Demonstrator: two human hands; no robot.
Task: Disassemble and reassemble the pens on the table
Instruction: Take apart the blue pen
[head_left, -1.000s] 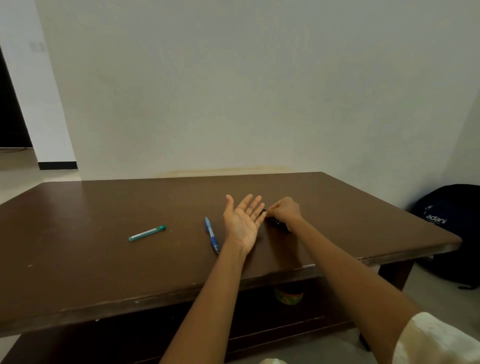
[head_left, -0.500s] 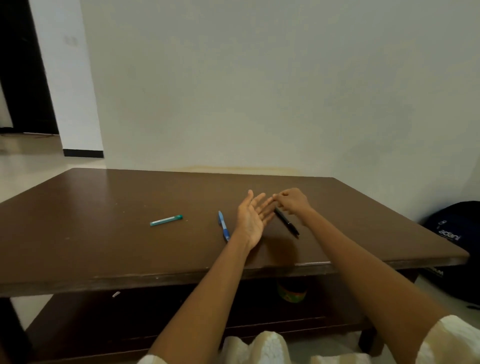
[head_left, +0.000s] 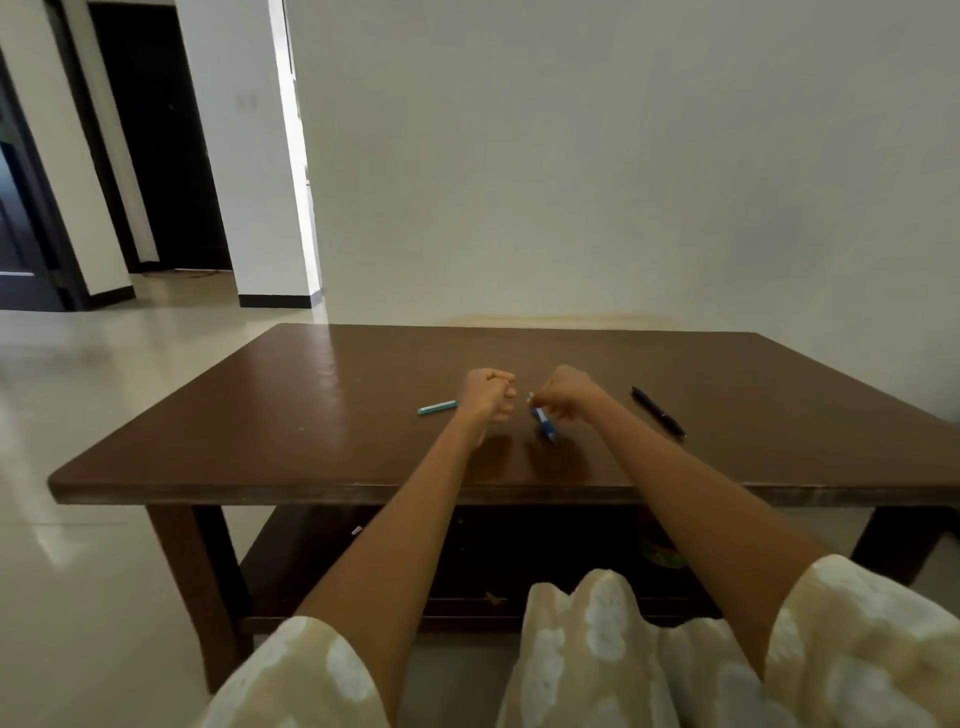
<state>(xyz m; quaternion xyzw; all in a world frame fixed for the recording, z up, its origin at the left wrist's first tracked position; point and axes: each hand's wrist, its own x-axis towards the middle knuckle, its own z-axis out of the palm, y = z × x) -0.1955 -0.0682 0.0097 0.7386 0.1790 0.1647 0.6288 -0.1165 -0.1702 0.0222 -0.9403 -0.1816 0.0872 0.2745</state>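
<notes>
1. Blue pen (head_left: 543, 425) is the item in work: it is raised off the brown bench (head_left: 322, 415), tilted, with its lower end pointing down toward 5 o'clock and its upper end inside the right hand (head_left: 566, 397).

2. Step in hand, by judgement: the start of disassembly of the blue pen. No separated parts are visible on the bench, so the pen appears to be in one piece.

3. Right hand: fingers curled tight, pinching the upper end of the blue pen between thumb and fingertips. The exact contact point is too small to resolve.

4. Left hand (head_left: 488, 397): fingers curled into a loose fist, just beside the right hand at its 9 o'clock. Nothing can be seen in it; whether it conceals a small part cannot be told.

5. Teal pen (head_left: 436, 408) lies flat on the bench at 9 o'clock from the left hand, its near end hidden behind that hand.

6. Black pen (head_left: 658, 414) lies flat on the bench at 3 o'clock from the right hand, apart from it.

7. Next move, by judgement: the left hand should take the free lower end of the blue pen so both hands can twist or pull the barrel apart. Keep the work low over the bench so that a spring or refill cannot drop to the floor.
</notes>
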